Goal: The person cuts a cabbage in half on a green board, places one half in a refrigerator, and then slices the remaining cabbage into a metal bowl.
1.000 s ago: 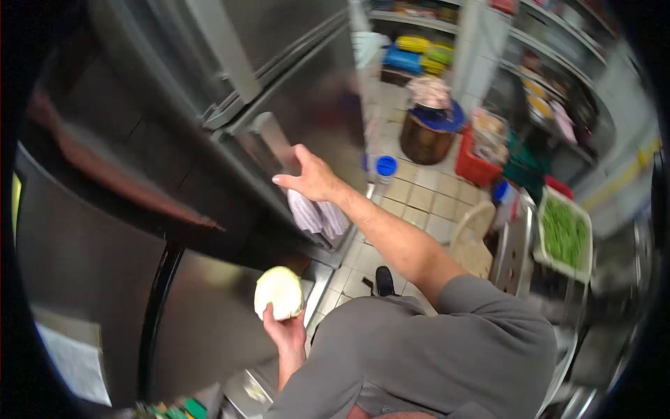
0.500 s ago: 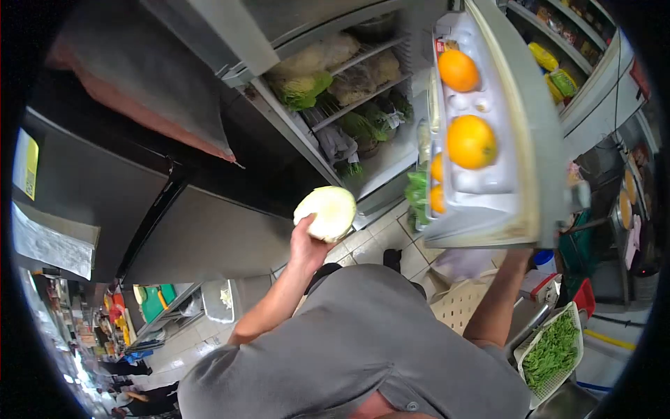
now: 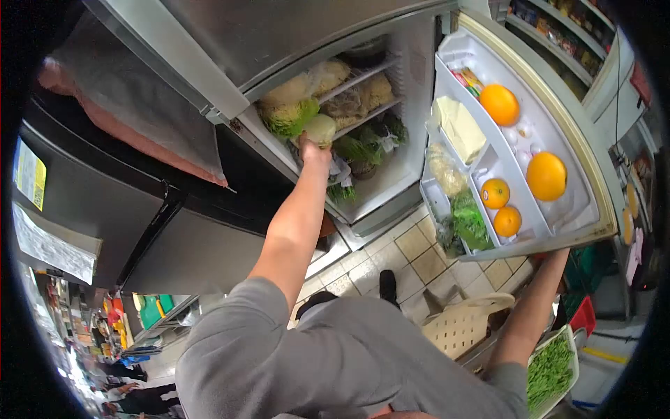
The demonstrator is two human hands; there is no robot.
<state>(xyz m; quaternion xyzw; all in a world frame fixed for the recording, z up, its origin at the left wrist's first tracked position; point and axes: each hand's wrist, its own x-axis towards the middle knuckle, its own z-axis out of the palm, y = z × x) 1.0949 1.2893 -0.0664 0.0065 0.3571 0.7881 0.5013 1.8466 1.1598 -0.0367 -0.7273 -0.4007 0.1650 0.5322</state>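
My left hand (image 3: 314,149) reaches into the open fridge, closed around a pale, round piece of vegetable that looks like a cut cabbage (image 3: 321,128). The cabbage is at the front of a shelf, right beside a leafy green lettuce (image 3: 287,117). Bagged pale produce (image 3: 359,99) lies just behind, and bunches of dark greens (image 3: 364,148) sit on the level below. On the right, my forearm goes up behind the lower edge of the fridge door (image 3: 606,209); the door hides my right hand.
Door bins hold oranges (image 3: 500,105), a white package (image 3: 458,129) and bagged greens (image 3: 470,222). A beige perforated plastic chair (image 3: 457,328) stands near my legs. At right is a basket of chopped greens (image 3: 551,373). People (image 3: 143,399) stand far off at lower left.
My left hand has carried the cabbage forward and up, from in front of my body into the fridge. The door has swung wider to the right, showing its inner bins.
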